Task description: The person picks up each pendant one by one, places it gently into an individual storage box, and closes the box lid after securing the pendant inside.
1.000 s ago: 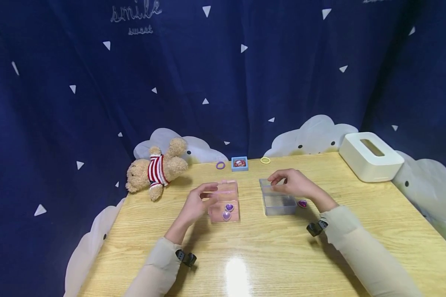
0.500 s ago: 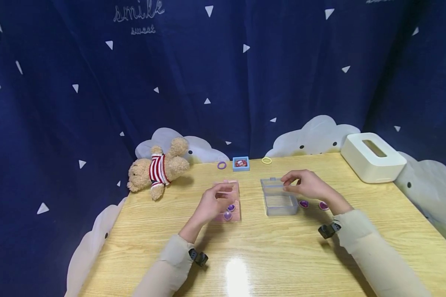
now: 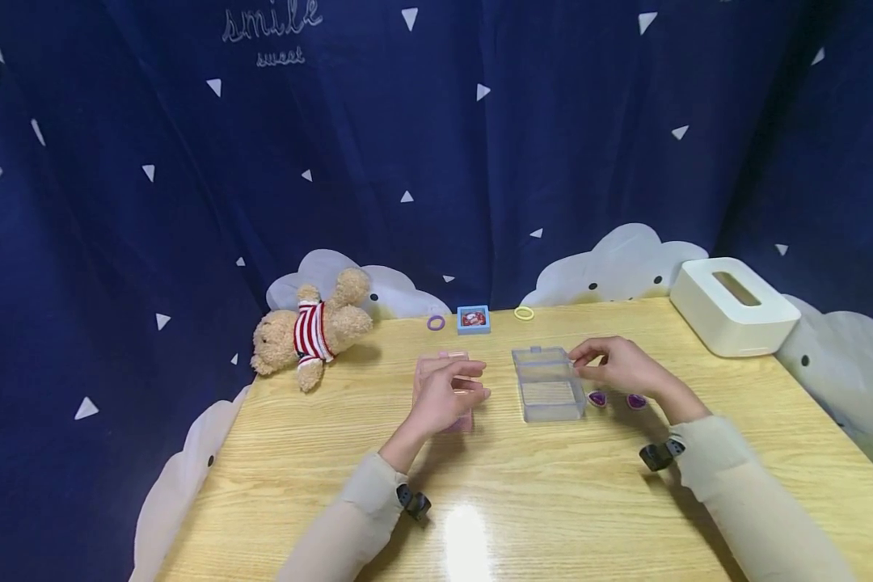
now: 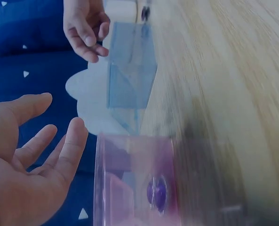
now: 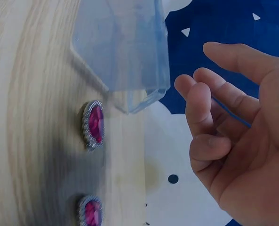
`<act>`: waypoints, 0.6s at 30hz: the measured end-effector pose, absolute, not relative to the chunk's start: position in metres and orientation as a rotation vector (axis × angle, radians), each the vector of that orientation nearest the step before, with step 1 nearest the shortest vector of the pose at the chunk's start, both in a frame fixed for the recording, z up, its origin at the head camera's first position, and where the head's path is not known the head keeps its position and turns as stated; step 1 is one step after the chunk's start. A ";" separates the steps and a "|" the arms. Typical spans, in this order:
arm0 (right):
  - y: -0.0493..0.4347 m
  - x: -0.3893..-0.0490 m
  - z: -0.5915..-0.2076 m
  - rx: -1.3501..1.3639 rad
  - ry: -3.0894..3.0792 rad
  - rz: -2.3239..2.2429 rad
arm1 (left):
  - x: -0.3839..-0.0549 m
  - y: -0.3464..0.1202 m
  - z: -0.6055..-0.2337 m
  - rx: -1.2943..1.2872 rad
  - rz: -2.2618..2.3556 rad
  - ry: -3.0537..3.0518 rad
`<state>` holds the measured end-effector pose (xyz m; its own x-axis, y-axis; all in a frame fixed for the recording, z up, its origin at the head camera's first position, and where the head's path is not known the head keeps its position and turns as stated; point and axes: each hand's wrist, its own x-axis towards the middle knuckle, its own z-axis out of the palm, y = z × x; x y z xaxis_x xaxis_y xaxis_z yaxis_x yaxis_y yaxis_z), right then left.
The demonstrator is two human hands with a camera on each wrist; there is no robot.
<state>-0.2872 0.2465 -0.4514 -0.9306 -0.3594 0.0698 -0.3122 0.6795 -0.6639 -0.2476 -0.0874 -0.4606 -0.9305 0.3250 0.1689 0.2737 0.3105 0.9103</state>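
Observation:
In the head view my left hand [image 3: 444, 400] hovers over the pink clear box [image 3: 428, 365], hiding much of it. Its fingers are loosely bent and hold nothing. The left wrist view shows a purple gem [image 4: 156, 194] inside that box. My right hand [image 3: 618, 368] is held at the right side of the bluish clear box [image 3: 551, 412], fingers relaxed with nothing between them. That box stands with its lid opened back and has nothing inside. Two magenta gems with sparkling rims, one nearer the box [image 5: 94, 125] and one farther [image 5: 91, 212], lie on the table to its right.
Along the back edge sit a purple ring [image 3: 436, 322], a small blue square frame [image 3: 474, 320] and a yellow ring [image 3: 524, 313]. A teddy bear [image 3: 313, 330] in a striped shirt lies at the back left. A white tissue box [image 3: 735, 307] stands at the back right.
My left hand has moved right across the pink box, covering its gems. My right hand has shifted right from above the bluish box to its side, and a second magenta gem has come into sight.

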 end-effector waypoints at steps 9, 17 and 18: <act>0.262 -0.289 -0.463 -0.480 2.784 -1.101 | -0.248 -0.063 -0.463 0.483 1.672 2.507; 0.276 -0.288 -0.482 -0.423 2.785 -1.051 | -0.250 -0.040 -0.468 0.473 1.645 2.495; 0.277 -0.288 -0.483 -0.436 2.773 -1.053 | -0.250 -0.038 -0.468 0.472 1.632 2.499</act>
